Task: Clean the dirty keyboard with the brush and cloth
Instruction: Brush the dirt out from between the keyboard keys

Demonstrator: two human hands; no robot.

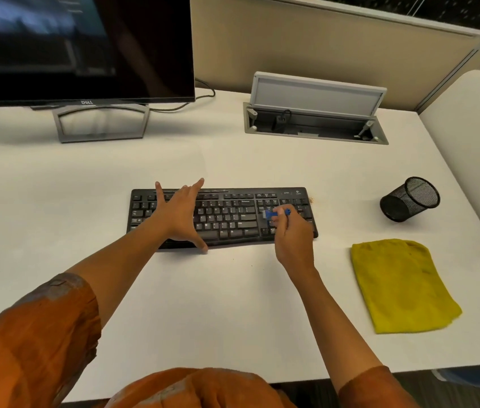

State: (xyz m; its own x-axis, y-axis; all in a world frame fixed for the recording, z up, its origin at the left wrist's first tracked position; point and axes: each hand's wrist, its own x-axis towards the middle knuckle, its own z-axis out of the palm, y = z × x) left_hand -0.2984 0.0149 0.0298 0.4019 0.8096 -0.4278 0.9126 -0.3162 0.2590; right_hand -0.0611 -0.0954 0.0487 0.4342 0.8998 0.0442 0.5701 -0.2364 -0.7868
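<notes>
A black keyboard [227, 214] lies flat in the middle of the white desk [233, 304]. My left hand [181, 214] lies spread over its left half, fingers straight, thumb at the front edge. My right hand [291, 235] pinches a small blue brush [274, 214] over the keys at the right end of the keyboard. Brown crumbs [311, 199] sit on the desk by the keyboard's back right corner. A folded yellow cloth [400, 285] lies on the desk to the right, apart from both hands.
A black mesh pen cup [409, 198] lies tipped on its side at the right. A monitor [79, 48] on a stand is at the back left. An open grey cable hatch [315, 113] is set in the desk at the back. A beige partition stands behind.
</notes>
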